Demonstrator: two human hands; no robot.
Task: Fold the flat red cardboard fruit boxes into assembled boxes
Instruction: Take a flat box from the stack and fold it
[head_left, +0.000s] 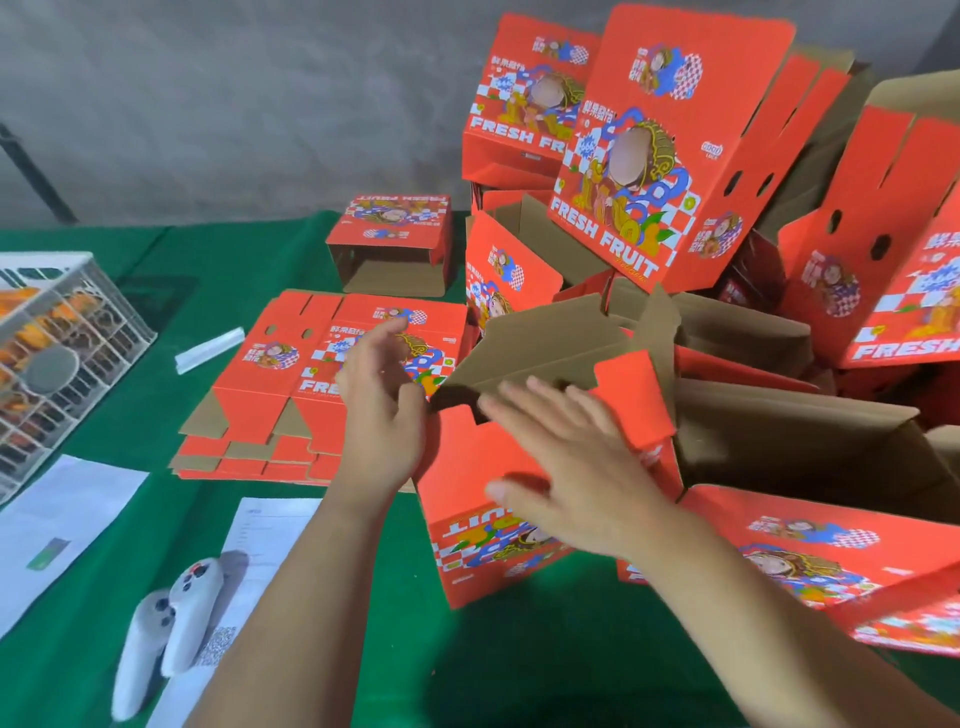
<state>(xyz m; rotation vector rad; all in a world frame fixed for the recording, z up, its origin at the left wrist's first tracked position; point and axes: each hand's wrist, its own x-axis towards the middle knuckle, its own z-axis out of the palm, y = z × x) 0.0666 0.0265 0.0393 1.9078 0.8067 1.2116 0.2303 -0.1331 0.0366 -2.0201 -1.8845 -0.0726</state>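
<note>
A partly folded red fruit box (483, 525) stands upside down on the green table in front of me, its brown flaps (550, 348) raised. My left hand (382, 410) is open against the box's left top corner, fingers spread. My right hand (576, 457) hovers open and blurred over the box's front wall, holding nothing. A stack of flat red boxes (311, 384) lies just left of the box, behind my left hand. Several assembled boxes (654, 171) are piled at the back right.
One assembled box (389, 244) lies alone at the table's back. A white wire crate (57, 353) sits at the left edge. Paper sheets (67, 525), two white controllers (166, 623) and a white plastic strip (208, 349) lie on the green cloth (519, 665).
</note>
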